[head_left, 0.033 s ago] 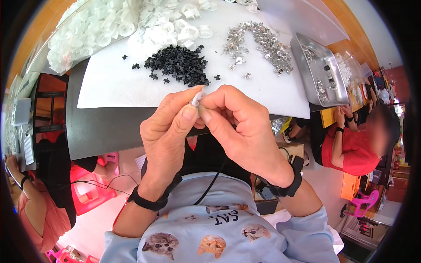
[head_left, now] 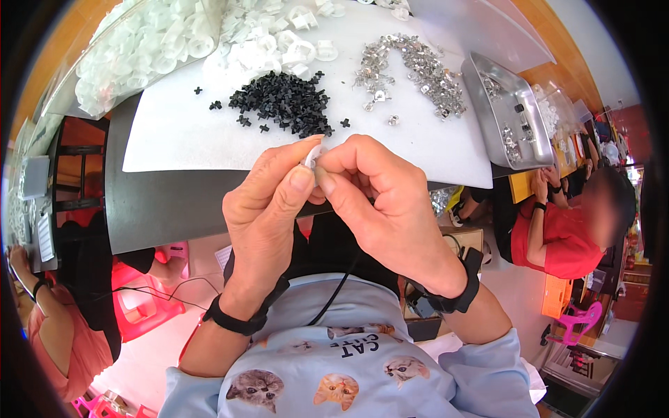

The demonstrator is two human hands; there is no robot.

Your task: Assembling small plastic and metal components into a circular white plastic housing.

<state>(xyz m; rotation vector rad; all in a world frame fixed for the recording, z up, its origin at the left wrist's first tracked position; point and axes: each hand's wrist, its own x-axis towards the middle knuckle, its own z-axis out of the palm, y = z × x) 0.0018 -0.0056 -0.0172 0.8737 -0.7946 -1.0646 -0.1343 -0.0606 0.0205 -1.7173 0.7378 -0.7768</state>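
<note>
A small white plastic part [head_left: 313, 156] is pinched between the fingertips of my two hands, over the near edge of the white mat. My left hand [head_left: 268, 191] grips it between thumb and forefinger. From the other side, my right hand [head_left: 373, 191] closes thumb and forefinger on the same part; anything smaller in that pinch is hidden. Just beyond the fingers lies a heap of black cross-shaped pieces [head_left: 286, 103]. Behind it are loose white plastic parts [head_left: 275, 52]. To the right spreads a pile of small metal pieces [head_left: 418, 70].
The white mat [head_left: 181, 143] covers part of a dark table [head_left: 139, 216]. A clear bin of white parts [head_left: 150, 52] stands at the far left. On the right is a metal tray [head_left: 512, 104]. A person in red [head_left: 557, 233] sits beyond it; another person's arm [head_left: 52, 327] shows at left.
</note>
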